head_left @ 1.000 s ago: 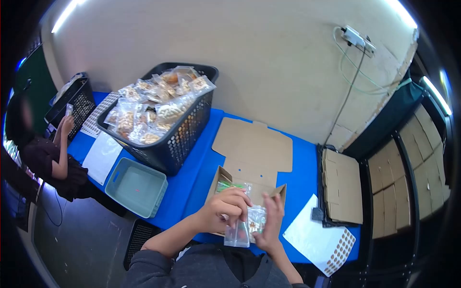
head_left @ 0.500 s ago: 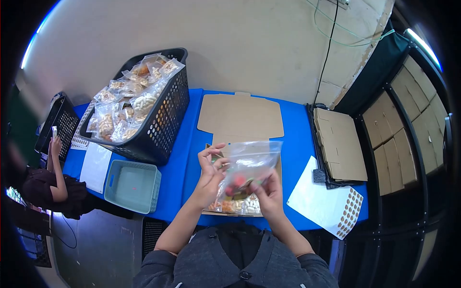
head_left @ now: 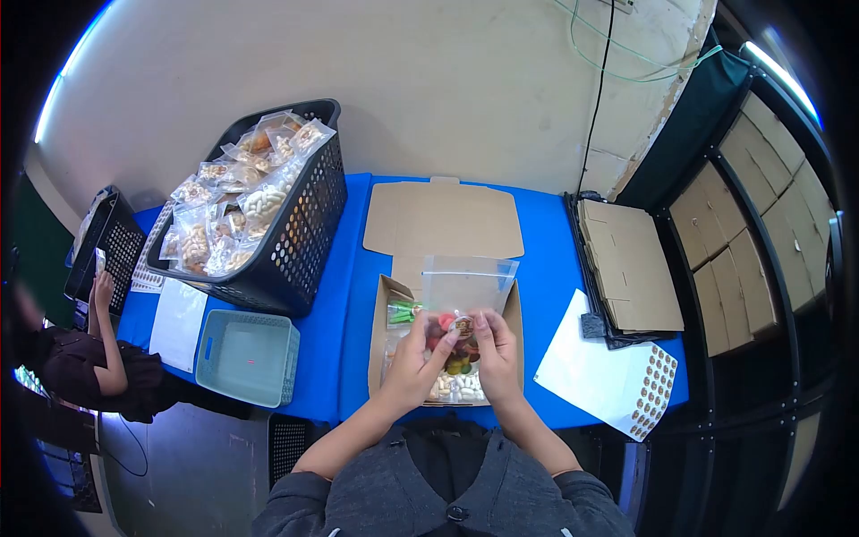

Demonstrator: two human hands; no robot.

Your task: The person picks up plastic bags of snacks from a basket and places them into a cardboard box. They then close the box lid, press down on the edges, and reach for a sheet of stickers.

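Note:
Over an open cardboard box (head_left: 514, 309), both my hands hold up a clear plastic bag (head_left: 470, 285) with red, yellow and green pieces in its lower part. My left hand (head_left: 413, 360) grips the bag's left side, fingers closed. On its right side, my right hand (head_left: 498, 358) pinches it, the thumb near a small round brown label (head_left: 463, 328) on the bag's front. Inside the box are a packet with green pieces (head_left: 403, 311) and a packet of white pieces (head_left: 456, 387); the bag and my hands hide much of the rest.
Left stands a black basket (head_left: 300, 234) heaped with bagged snacks, near a grey-green tray (head_left: 248, 358). Flat cardboard boxes (head_left: 631, 264) are stacked at right beside a sheet of round stickers (head_left: 617, 371). A person (head_left: 103, 362) is at far left, and shelved boxes (head_left: 729, 268) stand right.
My left hand has come in from beside the bag to grip it. The bag is now upright and steadier, with the round label visible on its front.

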